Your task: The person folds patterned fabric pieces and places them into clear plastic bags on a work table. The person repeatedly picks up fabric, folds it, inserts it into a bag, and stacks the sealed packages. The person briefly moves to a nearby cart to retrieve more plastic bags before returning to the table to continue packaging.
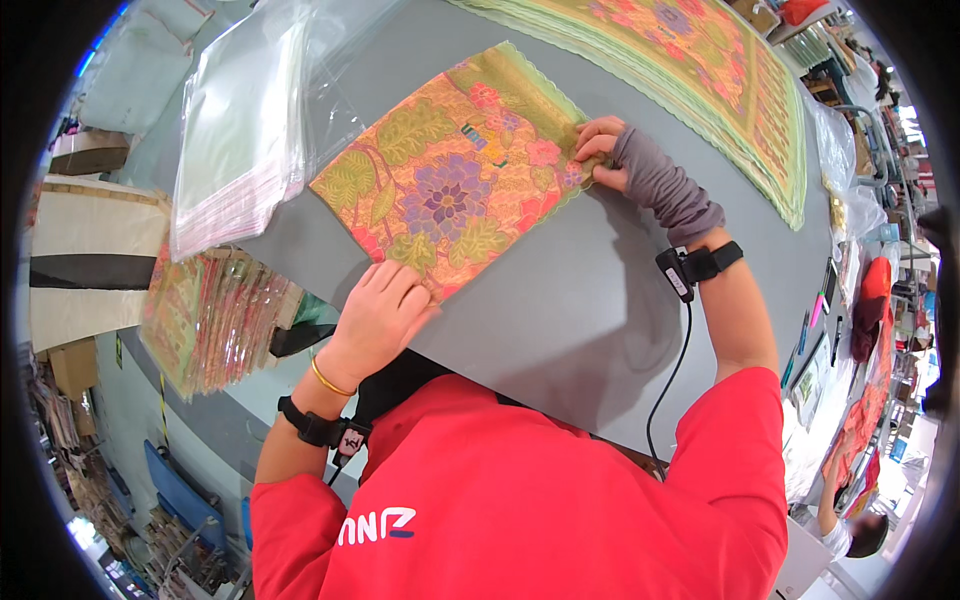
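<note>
A folded floral cloth (pixel 440 185), orange with green leaves and a large purple flower, lies at a slant on the grey table in front of me. My right hand (pixel 603 153), in a grey fingerless sleeve, pinches the cloth's right edge near its scalloped green border. At the near corner, my left hand (pixel 385 310) has its fingers close together, bent over the cloth's edge; the thumb is partly hidden. The cloth looks flat, folded in layers.
A stack of similar cloths (pixel 690 60) lies at the far right of the table (pixel 560 310). Clear plastic bags (pixel 245 120) are piled at the far left. Below them, several bagged cloths (pixel 215 320) stand in a row. A cable (pixel 668 400) hangs from my right wrist. Another person (pixel 850 530) is at the lower right.
</note>
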A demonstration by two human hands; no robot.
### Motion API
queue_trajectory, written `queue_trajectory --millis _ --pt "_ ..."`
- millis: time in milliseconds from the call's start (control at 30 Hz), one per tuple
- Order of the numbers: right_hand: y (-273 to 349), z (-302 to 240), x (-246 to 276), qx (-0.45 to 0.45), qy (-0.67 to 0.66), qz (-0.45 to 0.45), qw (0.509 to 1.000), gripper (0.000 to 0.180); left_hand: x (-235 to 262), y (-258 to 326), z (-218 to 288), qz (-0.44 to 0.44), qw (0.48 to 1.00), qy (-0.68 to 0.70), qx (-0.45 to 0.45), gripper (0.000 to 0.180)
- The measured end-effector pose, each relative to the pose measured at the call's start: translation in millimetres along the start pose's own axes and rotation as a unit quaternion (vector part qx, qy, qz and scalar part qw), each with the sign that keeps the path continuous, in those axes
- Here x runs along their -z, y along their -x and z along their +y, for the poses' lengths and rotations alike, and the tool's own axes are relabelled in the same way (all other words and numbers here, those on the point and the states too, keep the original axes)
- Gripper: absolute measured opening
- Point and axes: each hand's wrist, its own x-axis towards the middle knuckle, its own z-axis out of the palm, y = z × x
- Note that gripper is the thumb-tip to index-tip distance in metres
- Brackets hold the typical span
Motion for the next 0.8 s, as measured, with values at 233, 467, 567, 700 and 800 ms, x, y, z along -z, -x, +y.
queue_trajectory --millis 233,467,567,700,800 --pt "48 -44 -9 -0.004 0.119 0.014 0.993 0.024 -1 21 -1 -0.011 0.998 -0.065 0.003 0.029" --pt "117 -176 1 -0.138 -0.014 -0.098 0.985 0.014 69 31 -8 0.007 0.977 0.198 0.073 0.021" --pt "133 -223 55 -0.299 -0.191 -0.088 0.931 0.013 128 7 -15 -0.029 0.943 0.274 0.185 0.019" --pt "132 -223 99 -0.363 -0.203 -0.027 0.909 0.018 138 -70 -40 -0.065 0.928 0.328 0.165 0.020" --pt "136 -174 94 -0.395 -0.271 -0.011 0.878 0.022 115 -128 -59 -0.170 0.903 0.346 0.190 0.033"
